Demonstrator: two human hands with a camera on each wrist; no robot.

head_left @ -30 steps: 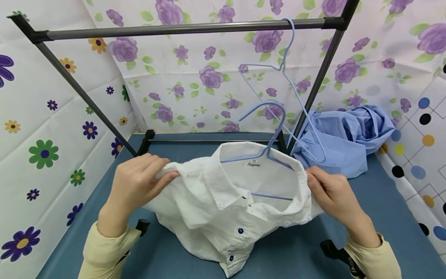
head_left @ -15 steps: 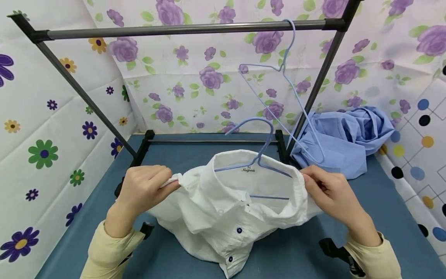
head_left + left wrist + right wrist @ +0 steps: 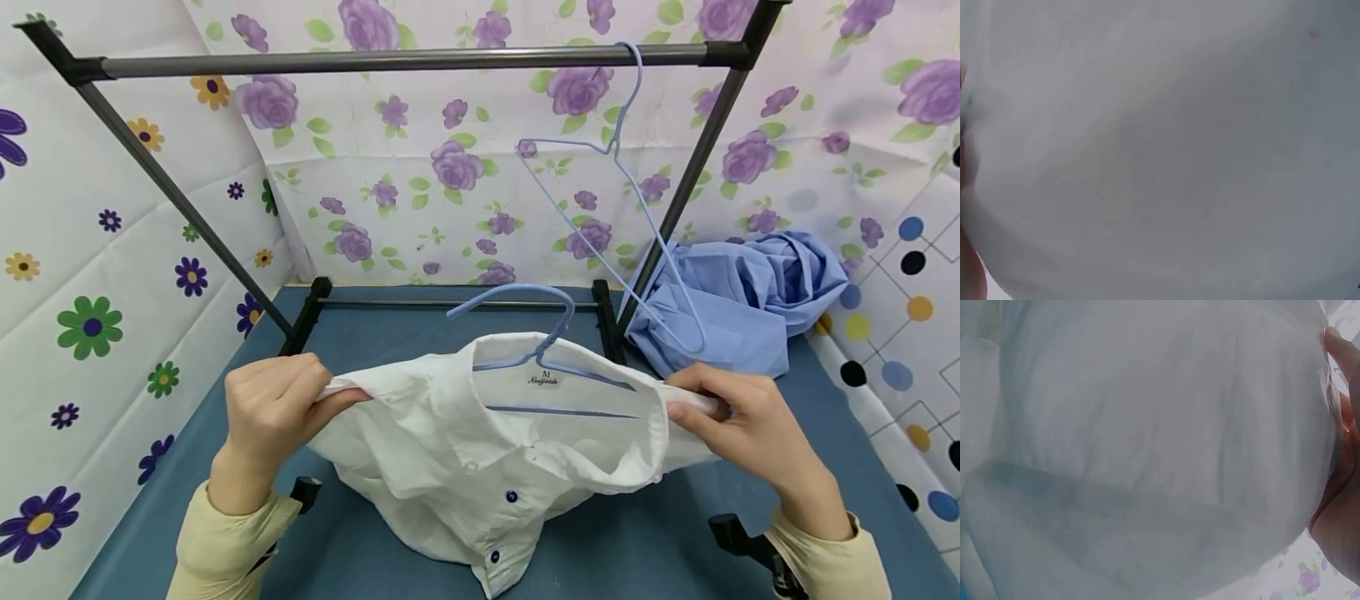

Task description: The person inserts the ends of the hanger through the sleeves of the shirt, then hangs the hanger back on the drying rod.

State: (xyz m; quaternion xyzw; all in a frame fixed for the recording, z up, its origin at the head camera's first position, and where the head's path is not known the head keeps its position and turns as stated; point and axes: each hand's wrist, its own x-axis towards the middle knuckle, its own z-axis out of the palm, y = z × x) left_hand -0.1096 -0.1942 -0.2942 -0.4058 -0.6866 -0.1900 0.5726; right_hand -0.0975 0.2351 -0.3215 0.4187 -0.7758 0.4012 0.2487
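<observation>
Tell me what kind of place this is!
Probably a little corner set up for hanging clothes: there's a dark rack with a blue hanger on its bar, and a white shirt with another hanger inside.

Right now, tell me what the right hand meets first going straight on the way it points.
The right hand would likely meet the near side of the collar on the white cloth button-up shirt it grips, though depth is unclear.

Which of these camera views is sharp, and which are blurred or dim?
Head view: bright, mostly sharp, dark buttons on the shirt distinct; left wrist view: grey and blurred, nearly all shirt; right wrist view: shirt dim, flowered cloth brighter behind.
</observation>
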